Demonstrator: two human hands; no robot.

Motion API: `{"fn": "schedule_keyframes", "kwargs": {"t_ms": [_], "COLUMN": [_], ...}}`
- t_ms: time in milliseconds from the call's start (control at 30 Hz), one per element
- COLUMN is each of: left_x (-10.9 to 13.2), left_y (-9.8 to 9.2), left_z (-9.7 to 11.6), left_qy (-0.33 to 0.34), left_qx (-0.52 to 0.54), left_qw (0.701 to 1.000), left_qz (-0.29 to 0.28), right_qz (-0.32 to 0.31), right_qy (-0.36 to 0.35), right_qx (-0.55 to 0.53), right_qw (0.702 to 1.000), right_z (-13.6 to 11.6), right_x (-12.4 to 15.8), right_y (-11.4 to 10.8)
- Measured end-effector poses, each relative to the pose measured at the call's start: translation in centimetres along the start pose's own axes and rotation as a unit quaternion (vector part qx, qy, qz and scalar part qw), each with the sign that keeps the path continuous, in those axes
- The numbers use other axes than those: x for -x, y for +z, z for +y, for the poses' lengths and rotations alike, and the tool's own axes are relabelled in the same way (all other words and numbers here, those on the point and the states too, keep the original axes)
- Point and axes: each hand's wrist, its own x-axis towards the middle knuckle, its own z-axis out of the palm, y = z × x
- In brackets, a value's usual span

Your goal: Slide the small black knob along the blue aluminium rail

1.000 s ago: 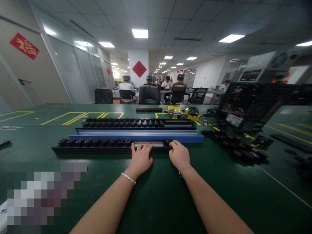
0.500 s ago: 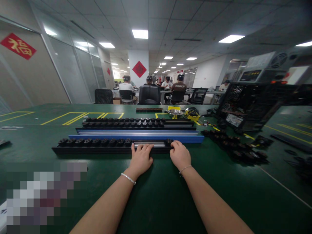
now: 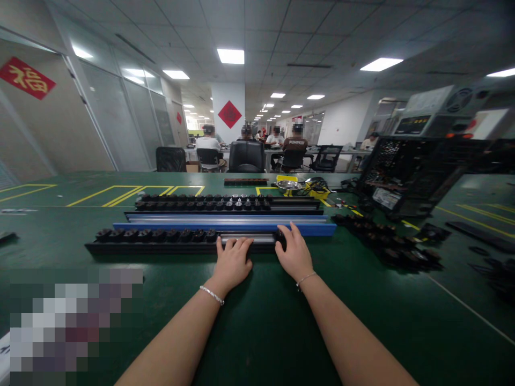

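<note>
A long black rail (image 3: 153,247) lies across the green table in front of me, with a row of round black modules (image 3: 173,235) filling its left part. To their right a silvery strip of the channel is bare. My left hand (image 3: 234,262) lies over the rail's near edge at this bare stretch, fingertips bent onto it. At the rail's right end, my right hand (image 3: 295,251) has its thumb and fingers around a single black module (image 3: 279,234), partly hidden by the fingers. A blue rail (image 3: 225,222) lies just behind the black one.
Farther back lie more black rails with modules (image 3: 201,205). Loose black modules (image 3: 386,249) are heaped at the right, near an open computer case (image 3: 406,174). A metal bowl (image 3: 289,185) and yellow trays stand at the back. People sit at desks beyond.
My right hand's fingers have lifted and spread from a tighter pinch, reaching farther over the module. The left hand stays in place on the rail.
</note>
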Motion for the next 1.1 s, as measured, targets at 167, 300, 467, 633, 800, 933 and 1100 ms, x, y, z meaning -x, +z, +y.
{"fn": "schedule_keyframes", "kwargs": {"t_ms": [167, 300, 467, 633, 800, 933, 1100], "left_x": [0.02, 0.01, -0.01, 0.0, 0.0, -0.03, -0.08], "left_y": [-0.11, -0.1, 0.08, 0.18, 0.12, 0.0, -0.12], "left_z": [0.13, 0.16, 0.13, -0.01, -0.06, 0.06, 0.11], "left_qy": [-0.002, -0.003, -0.003, 0.003, 0.003, -0.001, -0.006], "left_qx": [-0.013, -0.014, -0.012, 0.002, 0.006, -0.005, -0.005], "left_qw": [1.0, 1.0, 1.0, 1.0, 1.0, 1.0, 1.0], "left_qz": [-0.003, -0.003, 0.0, 0.008, 0.007, -0.003, -0.013], "right_qz": [-0.079, -0.096, -0.073, -0.059, -0.054, -0.049, -0.039], "right_qy": [0.015, 0.019, 0.025, 0.038, 0.043, 0.061, 0.069], "right_qx": [0.023, 0.029, 0.015, 0.008, 0.008, 0.014, 0.011], "right_qw": [0.996, 0.995, 0.997, 0.998, 0.998, 0.997, 0.997], "right_z": [-0.41, -0.25, -0.04, 0.08, 0.15, 0.37, 0.51], "right_x": [0.29, 0.22, 0.17, 0.17, 0.07, -0.06, -0.08], "right_y": [0.18, 0.27, 0.42, 0.55, 0.52, 0.31, 0.07]}}
